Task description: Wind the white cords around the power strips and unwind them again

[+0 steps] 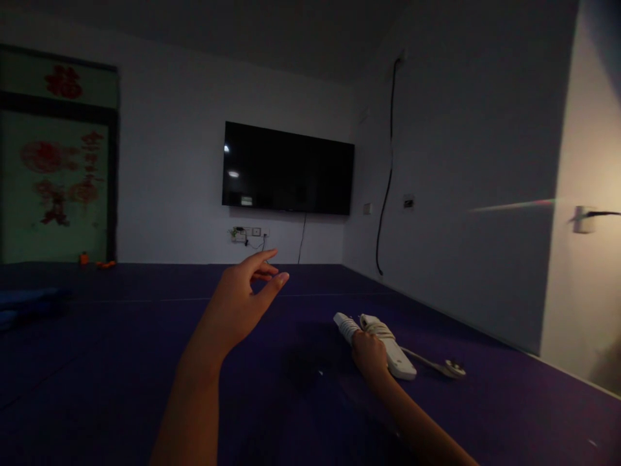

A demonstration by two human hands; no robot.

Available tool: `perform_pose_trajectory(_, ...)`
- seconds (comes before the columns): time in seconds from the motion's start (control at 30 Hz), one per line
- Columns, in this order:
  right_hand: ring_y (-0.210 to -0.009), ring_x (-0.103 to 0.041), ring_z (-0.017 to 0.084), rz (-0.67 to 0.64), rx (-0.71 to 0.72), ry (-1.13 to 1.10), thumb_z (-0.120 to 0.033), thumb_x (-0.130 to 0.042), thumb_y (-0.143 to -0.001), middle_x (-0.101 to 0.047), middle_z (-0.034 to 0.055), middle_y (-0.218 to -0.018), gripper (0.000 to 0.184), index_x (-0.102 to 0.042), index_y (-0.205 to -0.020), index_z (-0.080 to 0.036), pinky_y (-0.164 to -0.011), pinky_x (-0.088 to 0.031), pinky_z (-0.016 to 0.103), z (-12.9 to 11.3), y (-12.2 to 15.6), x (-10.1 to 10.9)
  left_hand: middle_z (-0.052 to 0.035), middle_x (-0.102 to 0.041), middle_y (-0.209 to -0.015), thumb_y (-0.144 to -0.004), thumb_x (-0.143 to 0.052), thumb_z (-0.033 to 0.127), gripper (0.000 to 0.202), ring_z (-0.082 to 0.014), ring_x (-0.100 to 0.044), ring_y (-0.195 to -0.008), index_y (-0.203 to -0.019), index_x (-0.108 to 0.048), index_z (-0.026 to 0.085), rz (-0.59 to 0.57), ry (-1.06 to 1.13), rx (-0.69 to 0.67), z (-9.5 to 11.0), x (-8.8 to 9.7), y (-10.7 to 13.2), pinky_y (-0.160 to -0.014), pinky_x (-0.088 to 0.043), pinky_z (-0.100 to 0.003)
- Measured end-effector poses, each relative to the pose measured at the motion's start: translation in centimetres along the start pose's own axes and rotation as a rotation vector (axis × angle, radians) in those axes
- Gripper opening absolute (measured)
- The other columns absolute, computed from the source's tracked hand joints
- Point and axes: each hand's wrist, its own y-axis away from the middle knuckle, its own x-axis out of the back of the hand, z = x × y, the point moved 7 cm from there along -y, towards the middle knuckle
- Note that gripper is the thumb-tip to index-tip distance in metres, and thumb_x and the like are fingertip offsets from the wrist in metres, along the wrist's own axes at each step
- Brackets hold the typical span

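My left hand [242,294] is raised over the surface with nothing in it, its thumb and fingers apart. To the right, my right hand [369,353] is closed around a white power strip [345,325] with its cord wound about it; part of the strip is hidden under the fingers. Right beside it lies a second white power strip [398,361], also wrapped in cord near its far end. A white cord leads from there to a plug [455,369], which rests on the surface with its prongs up.
A dark purple surface [272,401] spreads up to the walls. Blue cloth-like material [29,304] lies at far left, with small orange objects [84,258] near the door. A television [288,169] hangs on the back wall; a black cable [385,200] runs down the right wall.
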Motion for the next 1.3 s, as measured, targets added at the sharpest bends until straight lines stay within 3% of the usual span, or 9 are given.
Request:
perform_pose_trajectory(0.37,-0.088,-0.062,0.022,-0.023,0.043,0.071,-0.004,-0.036,-0.085,-0.065,0.0168,-0.096,0.031,-0.065,-0.095,-0.011,-0.067,-0.045,0.026,-1.7,0.5,-0.4,-0.006,-0.068,-0.1,-0.079,-0.055,0.046,0.049,-0.0211,-0.062,-0.095,-0.122,-0.052,0.023,-0.016,-0.03,0.001,-0.2,-0.2,-0.1,-0.082,-0.049,-0.038)
perform_pose_trajectory(0.53,-0.097,-0.059,0.027,0.0,0.024,0.065,-0.009,-0.041,-0.085,-0.061,0.0166,-0.102,0.028,-0.062,-0.103,-0.012,-0.073,-0.044,0.031,-0.5,1.2,-0.5,-0.0062,-0.068,-0.099,-0.079,-0.054,0.046,0.049,-0.0208,-0.063,-0.094,-0.122,-0.052,0.022,-0.026,-0.035,0.004,-0.1,-0.2,-0.1,-0.081,-0.05,-0.037)
perform_pose_trajectory(0.7,-0.087,-0.062,0.023,-0.001,-0.028,0.042,-0.018,-0.044,-0.086,-0.058,0.0167,-0.105,0.026,-0.057,-0.108,-0.013,-0.061,-0.044,0.026,0.8,1.4,-0.9,-0.0073,-0.069,-0.098,-0.079,-0.054,0.046,0.05,-0.0217,-0.063,-0.094,-0.122,-0.051,0.02,-0.036,-0.03,-0.006,-0.2,-0.2,0.1,-0.082,-0.049,-0.039)
perform_pose_trajectory(1.3,-0.089,-0.061,0.024,0.009,-0.055,-0.006,-0.023,-0.047,-0.085,-0.057,0.0161,-0.105,0.027,-0.056,-0.108,-0.013,-0.06,-0.043,0.027,1.8,1.3,-0.8,-0.0056,-0.068,-0.097,-0.08,-0.054,0.048,0.049,-0.0202,-0.063,-0.092,-0.121,-0.052,0.021,-0.072,-0.037,0.021,-0.5,-0.2,0.2,-0.084,-0.048,-0.038)
